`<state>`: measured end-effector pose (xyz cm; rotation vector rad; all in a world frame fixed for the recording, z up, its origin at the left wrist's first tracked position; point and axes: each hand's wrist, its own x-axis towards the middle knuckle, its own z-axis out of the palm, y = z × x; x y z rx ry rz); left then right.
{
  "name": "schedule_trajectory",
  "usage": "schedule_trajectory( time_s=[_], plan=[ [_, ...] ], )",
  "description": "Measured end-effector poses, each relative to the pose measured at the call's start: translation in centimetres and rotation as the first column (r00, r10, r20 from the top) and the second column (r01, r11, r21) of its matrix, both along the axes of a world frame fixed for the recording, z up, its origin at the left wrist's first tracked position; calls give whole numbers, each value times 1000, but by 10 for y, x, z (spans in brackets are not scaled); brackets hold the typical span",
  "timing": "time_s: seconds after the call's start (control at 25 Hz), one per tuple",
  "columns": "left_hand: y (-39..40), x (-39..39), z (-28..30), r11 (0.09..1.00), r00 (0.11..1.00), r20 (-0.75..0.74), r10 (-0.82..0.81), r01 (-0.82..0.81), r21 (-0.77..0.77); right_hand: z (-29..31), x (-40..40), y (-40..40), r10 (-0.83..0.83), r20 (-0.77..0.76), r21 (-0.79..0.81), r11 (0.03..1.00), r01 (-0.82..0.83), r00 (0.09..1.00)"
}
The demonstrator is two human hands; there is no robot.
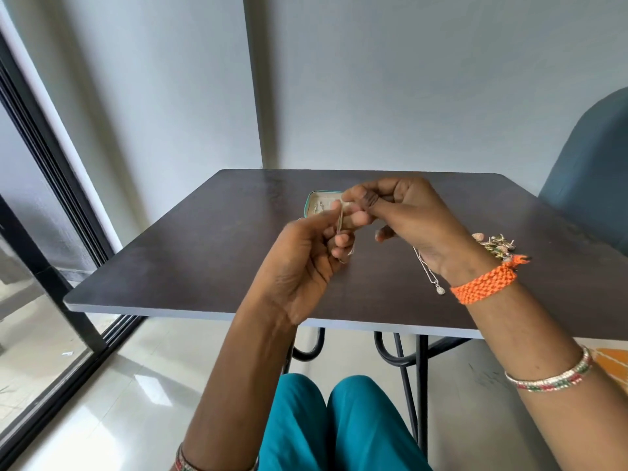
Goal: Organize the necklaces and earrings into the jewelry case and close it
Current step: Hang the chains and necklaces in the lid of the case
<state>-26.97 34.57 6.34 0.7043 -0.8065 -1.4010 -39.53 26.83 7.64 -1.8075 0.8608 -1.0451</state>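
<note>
**Both hands busy with a thin chain over the worktop**

So the person is sitting at a dark worktop (190, 253), both hands raised just above it. The left hand (306, 263) has its grip closed in a pinch on a fine necklace chain (339, 222), with a loop of it hanging below the fingers. The right hand (404, 219) pinches the same chain at its top end, thumb and fingertips curled together. Behind the hands sits the jewelry case (317, 205), teal-edged, lid open, pale lining showing, partly hidden by the fingers. Another necklace with a small pendant (431, 277) lies on the worktop under the right wrist, and a heap of earrings (496, 244) sits just beyond it. An orange braided wristband (486, 283) is on the right wrist.
</note>
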Motion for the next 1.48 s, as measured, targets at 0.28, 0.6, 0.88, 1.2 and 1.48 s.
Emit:
schedule_trajectory(
  time_s=[0.28, 0.6, 0.88, 1.2, 1.48],
  plan=[
    [8, 9, 3, 999, 985, 172, 33, -33, -6, 10, -12, 4, 303, -28, 285, 916, -283, 952],
    [5, 7, -6, 997, 999, -41, -30, 28, -70, -6, -15, -2, 341, 71, 371, 863, -343, 937],
    [-1, 3, -14, 995, 984, 155, 88, -80, -54, -14, -9, -2, 219, -10, 276, 938, -208, 976],
    [-3, 13, -13, 987, 978, 138, 158, -155, -35, -6, 8, 0, 155, -156, 58, 987, -147, 976],
    [-28, 1, -33, 880, 881, -14, 473, -472, 56, -4, 33, -5, 36, -101, 20, 999, -35, 994]
  ],
)
